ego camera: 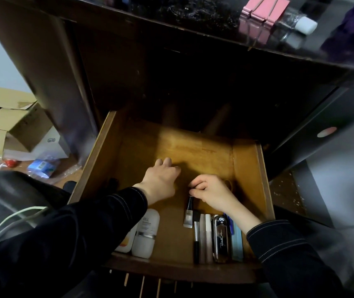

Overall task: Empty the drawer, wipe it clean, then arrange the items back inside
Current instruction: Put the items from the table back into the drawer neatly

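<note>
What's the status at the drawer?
Left hand flat on drawer floor. Right hand pinching silver tube by its cap. Cosmetics lined along front; nothing blocking.

Got a drawer [247, 168] open below the surface [193, 29], two bottles [146, 235] side by side front left, row of sticks [206, 237] front right. Left hand [161, 179] mid-drawer, right hand [212, 190] beside it at the far end of a tube [188, 216]; cardboard boxes [17, 130] on the floor off left.
</note>
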A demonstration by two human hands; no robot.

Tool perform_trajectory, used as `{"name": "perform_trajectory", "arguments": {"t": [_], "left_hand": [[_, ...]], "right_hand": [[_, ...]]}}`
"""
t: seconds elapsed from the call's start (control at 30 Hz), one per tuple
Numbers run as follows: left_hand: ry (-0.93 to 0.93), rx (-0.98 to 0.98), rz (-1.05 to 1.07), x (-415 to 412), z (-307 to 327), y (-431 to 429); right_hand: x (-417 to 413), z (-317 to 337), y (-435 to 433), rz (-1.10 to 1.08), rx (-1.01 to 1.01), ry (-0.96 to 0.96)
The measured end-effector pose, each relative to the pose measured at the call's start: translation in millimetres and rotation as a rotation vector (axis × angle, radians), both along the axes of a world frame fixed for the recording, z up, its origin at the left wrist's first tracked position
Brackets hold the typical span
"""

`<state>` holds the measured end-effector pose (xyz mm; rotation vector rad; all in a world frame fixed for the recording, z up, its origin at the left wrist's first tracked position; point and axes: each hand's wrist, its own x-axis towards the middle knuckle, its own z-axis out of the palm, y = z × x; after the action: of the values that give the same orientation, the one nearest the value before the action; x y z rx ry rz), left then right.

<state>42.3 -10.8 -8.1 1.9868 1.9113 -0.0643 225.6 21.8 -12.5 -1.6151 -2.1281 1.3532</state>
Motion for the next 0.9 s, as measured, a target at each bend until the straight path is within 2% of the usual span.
{"name": "perform_trajectory", "arguments": {"t": [0.2,0.57,0.9], "left_hand": [[-0.018,0.001,0.011,1.1,-0.1,-0.9],[-0.047,0.005,0.019,-0.6,-1.6,0.4],[-0.067,0.014,0.020,-1.3,-3.3,0.8]], "right_hand": [[0.7,-4.9,-1.9,0.066,0.047,-0.118],[-2.1,-4.3,-13.3,0.314,0.171,-0.391],[1.1,-8.8,-15.1,0.481,0.171,-0.439]]}}
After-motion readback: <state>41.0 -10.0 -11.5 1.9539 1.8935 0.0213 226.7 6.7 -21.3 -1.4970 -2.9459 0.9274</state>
